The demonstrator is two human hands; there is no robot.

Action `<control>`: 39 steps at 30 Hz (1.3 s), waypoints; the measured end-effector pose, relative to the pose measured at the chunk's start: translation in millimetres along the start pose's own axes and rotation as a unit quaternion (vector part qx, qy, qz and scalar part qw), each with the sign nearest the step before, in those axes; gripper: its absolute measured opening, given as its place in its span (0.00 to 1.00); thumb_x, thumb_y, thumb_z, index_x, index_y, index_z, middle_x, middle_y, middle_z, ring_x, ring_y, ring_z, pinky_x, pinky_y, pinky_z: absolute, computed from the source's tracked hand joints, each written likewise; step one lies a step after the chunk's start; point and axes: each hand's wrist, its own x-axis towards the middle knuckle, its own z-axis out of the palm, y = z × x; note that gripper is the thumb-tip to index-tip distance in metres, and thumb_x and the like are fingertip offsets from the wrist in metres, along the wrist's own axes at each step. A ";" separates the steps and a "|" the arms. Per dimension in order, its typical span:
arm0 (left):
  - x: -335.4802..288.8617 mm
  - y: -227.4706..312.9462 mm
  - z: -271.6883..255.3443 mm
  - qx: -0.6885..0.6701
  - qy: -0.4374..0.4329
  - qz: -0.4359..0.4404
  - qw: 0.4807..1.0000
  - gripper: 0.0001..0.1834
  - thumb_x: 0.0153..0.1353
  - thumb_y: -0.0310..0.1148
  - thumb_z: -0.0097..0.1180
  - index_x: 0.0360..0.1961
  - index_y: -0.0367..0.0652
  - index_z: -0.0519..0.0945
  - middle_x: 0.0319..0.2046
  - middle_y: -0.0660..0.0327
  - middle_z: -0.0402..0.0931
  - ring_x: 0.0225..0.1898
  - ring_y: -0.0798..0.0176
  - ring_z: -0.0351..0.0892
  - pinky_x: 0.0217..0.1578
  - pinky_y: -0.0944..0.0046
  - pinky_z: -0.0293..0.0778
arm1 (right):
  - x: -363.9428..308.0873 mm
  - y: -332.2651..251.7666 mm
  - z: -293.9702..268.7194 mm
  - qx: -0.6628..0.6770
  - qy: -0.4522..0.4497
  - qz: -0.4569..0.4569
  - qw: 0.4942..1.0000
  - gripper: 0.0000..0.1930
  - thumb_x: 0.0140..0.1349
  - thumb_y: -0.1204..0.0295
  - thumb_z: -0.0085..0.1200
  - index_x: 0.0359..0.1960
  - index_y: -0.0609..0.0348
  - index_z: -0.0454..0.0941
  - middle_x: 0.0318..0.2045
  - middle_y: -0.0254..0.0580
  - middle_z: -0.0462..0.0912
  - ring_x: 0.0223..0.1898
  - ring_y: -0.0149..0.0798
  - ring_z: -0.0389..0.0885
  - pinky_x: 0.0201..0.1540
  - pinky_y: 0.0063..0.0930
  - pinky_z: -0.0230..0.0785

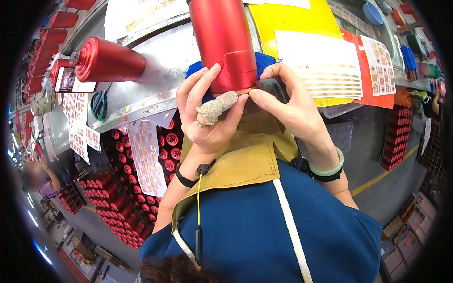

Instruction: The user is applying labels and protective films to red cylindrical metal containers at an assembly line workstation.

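Observation:
A large red metal bottle (224, 42) lies on a blue cloth (265, 62), its lower end toward me. My left hand (207, 111) holds that end, fingers along its side; a knitted cover wraps one finger, and its thumb is near the rim. Along the rim runs a thin gold strip (245, 91). My right hand (295, 104) pinches the strip's right end between thumb and forefinger. Under the right fingers a dark flat piece shows partly; I cannot make out what it is.
Another red bottle (111, 60) lies at left, near a phone (75, 81) and scissors (98, 104). Sheets of gold strips (325, 80) lie on a yellow sheet (297, 19) at right. Many red bottles (113, 203) stand below the metal table's edge. A person (49, 186) is at far left.

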 end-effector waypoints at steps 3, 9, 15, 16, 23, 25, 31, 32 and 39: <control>-1.1 -0.9 2.1 -0.010 0.009 -0.009 1.000 0.26 0.48 0.26 0.79 0.50 0.39 0.85 0.55 0.55 0.83 0.55 0.49 0.79 0.54 0.54 0.77 | 1.0 1.5 0.7 -0.002 -0.003 -0.010 1.000 0.18 0.62 0.64 0.69 0.44 0.62 0.75 0.37 0.35 0.80 0.40 0.25 0.75 0.45 0.25 0.72; 0.1 1.8 -3.6 -0.028 -0.008 -0.027 0.999 0.25 0.48 0.25 0.77 0.50 0.39 0.85 0.54 0.56 0.84 0.57 0.49 0.79 0.56 0.54 0.76 | 3.3 -0.7 -0.1 0.014 -0.015 0.032 0.999 0.19 0.62 0.64 0.69 0.44 0.62 0.75 0.36 0.35 0.80 0.39 0.25 0.75 0.44 0.24 0.72; -2.3 -2.0 -4.3 0.005 -0.024 -0.008 1.000 0.20 0.48 0.23 0.76 0.45 0.43 0.87 0.56 0.56 0.84 0.58 0.49 0.79 0.56 0.55 0.76 | 5.7 -5.8 -1.3 0.012 -0.035 0.059 0.998 0.19 0.62 0.63 0.70 0.45 0.62 0.76 0.35 0.34 0.80 0.37 0.24 0.75 0.42 0.23 0.71; -1.9 -2.4 -4.3 0.011 -0.024 0.002 1.000 0.19 0.48 0.23 0.76 0.44 0.44 0.88 0.56 0.56 0.84 0.58 0.49 0.79 0.56 0.55 0.76 | 5.9 -5.0 -0.8 0.016 -0.033 0.055 0.998 0.19 0.62 0.63 0.70 0.44 0.61 0.76 0.35 0.33 0.80 0.37 0.24 0.75 0.42 0.23 0.71; -1.9 -0.3 -3.1 0.001 -0.013 -0.014 1.000 0.19 0.47 0.23 0.77 0.43 0.44 0.88 0.56 0.57 0.84 0.58 0.49 0.79 0.56 0.54 0.76 | 5.7 -7.3 1.6 -0.034 -0.030 0.049 0.998 0.20 0.61 0.62 0.71 0.44 0.61 0.76 0.36 0.34 0.80 0.38 0.25 0.75 0.44 0.24 0.72; -1.1 0.4 -3.4 -0.001 -0.015 -0.015 1.000 0.20 0.46 0.23 0.77 0.44 0.42 0.87 0.56 0.56 0.84 0.58 0.49 0.79 0.55 0.54 0.77 | 3.6 -6.6 4.0 -0.015 -0.021 0.016 1.000 0.18 0.63 0.63 0.70 0.44 0.61 0.76 0.37 0.35 0.81 0.40 0.26 0.76 0.46 0.24 0.72; -3.7 -2.5 -1.0 -0.001 0.002 -0.009 1.000 0.23 0.47 0.23 0.77 0.47 0.39 0.86 0.53 0.56 0.85 0.57 0.49 0.79 0.55 0.55 0.77 | -8.8 -17.8 5.9 -0.154 0.045 -0.108 0.981 0.06 0.67 0.77 0.55 0.44 0.66 0.75 0.38 0.53 0.81 0.41 0.53 0.82 0.47 0.39 0.73; -3.3 -4.6 -1.0 -0.002 0.001 -0.010 1.000 0.23 0.47 0.23 0.77 0.47 0.39 0.86 0.53 0.56 0.85 0.57 0.49 0.79 0.55 0.55 0.77 | -9.5 -19.5 6.7 -0.154 0.045 -0.107 0.981 0.06 0.67 0.77 0.55 0.44 0.66 0.75 0.38 0.53 0.81 0.41 0.53 0.82 0.47 0.39 0.73; -5.0 -10.2 -4.2 0.049 -0.025 0.048 0.997 0.21 0.51 0.23 0.76 0.47 0.36 0.85 0.52 0.55 0.85 0.55 0.48 0.81 0.55 0.53 0.78 | -7.1 -21.7 14.0 -0.143 0.055 -0.108 0.982 0.09 0.64 0.75 0.62 0.40 0.65 0.75 0.36 0.50 0.81 0.39 0.49 0.83 0.45 0.38 0.74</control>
